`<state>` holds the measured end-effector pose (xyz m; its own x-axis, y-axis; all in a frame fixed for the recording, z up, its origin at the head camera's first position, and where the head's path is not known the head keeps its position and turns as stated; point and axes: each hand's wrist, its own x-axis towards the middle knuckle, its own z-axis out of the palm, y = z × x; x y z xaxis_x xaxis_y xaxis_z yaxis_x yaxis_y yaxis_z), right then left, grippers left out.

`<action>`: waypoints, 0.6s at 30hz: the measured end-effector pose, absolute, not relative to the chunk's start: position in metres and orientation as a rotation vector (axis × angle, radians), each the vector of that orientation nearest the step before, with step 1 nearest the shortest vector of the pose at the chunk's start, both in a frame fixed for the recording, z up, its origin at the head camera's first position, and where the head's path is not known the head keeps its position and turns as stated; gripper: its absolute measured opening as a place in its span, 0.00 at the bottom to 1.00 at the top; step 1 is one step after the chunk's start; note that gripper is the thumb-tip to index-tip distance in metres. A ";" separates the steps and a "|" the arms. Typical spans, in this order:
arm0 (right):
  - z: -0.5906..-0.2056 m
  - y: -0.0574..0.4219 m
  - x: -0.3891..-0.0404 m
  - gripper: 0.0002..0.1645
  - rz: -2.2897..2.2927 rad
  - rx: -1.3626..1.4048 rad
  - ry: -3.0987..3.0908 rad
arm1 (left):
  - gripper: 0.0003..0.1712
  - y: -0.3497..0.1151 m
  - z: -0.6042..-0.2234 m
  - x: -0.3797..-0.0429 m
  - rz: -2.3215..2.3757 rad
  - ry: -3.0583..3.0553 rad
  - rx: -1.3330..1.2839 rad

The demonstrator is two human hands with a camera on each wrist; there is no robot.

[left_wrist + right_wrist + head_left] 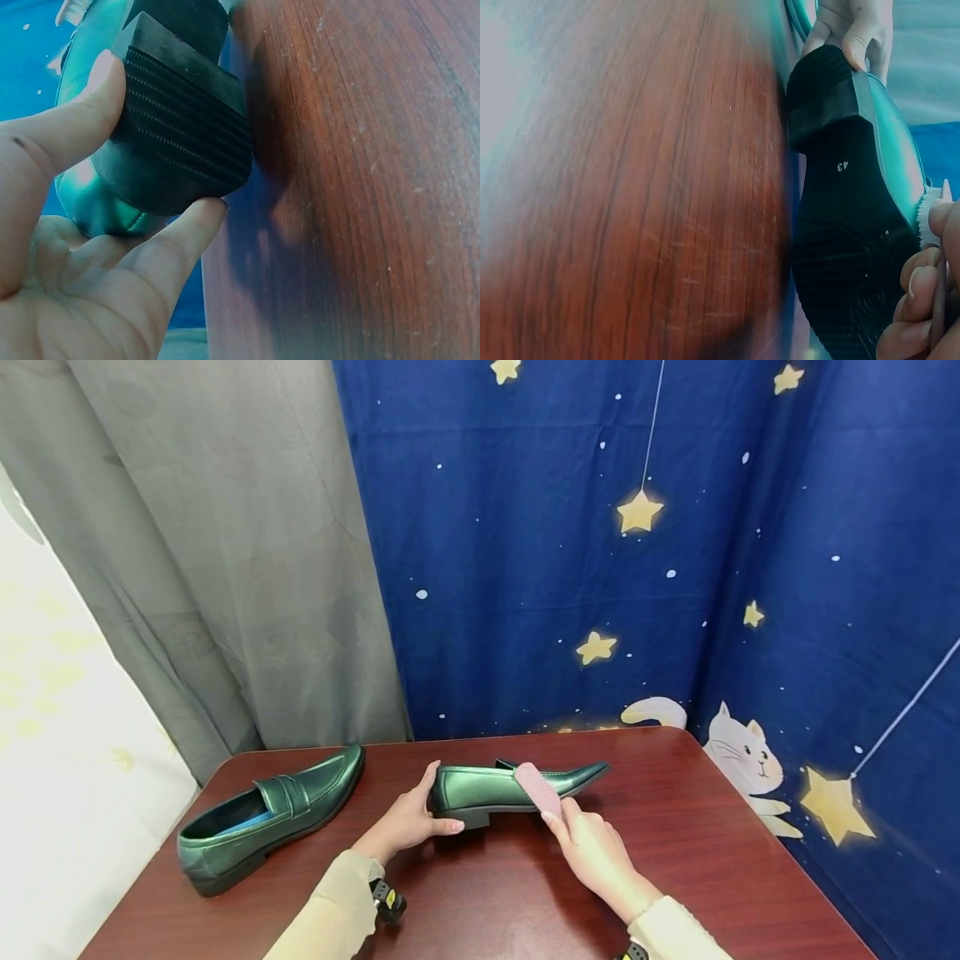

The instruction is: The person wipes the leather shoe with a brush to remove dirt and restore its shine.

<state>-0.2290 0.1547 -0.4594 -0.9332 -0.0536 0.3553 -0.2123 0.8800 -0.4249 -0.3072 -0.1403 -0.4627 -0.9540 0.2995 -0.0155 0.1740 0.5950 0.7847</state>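
Observation:
My left hand grips a green loafer by its heel, thumb low at the heel block and fingers round the back. The shoe is tilted so its black sole shows in the right wrist view, with the number 43 on it. In the left wrist view the ridged heel sits between thumb and fingers. With my right hand I hold a pink-backed brush. Its white bristles are against the side of the shoe's upper.
A second green loafer with a blue insole stands upright at the left of the reddish-brown wooden table. Behind the table hang a grey curtain and a blue curtain with stars.

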 end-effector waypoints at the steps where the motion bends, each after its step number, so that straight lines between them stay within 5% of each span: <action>1: -0.459 0.154 -0.229 0.16 0.668 0.199 -2.713 | 0.70 -0.141 -0.463 -0.308 1.290 2.674 0.399; 18: -0.461 0.132 -0.230 0.17 0.643 0.232 -2.718 | 0.68 -0.140 -0.465 -0.309 1.354 2.659 0.392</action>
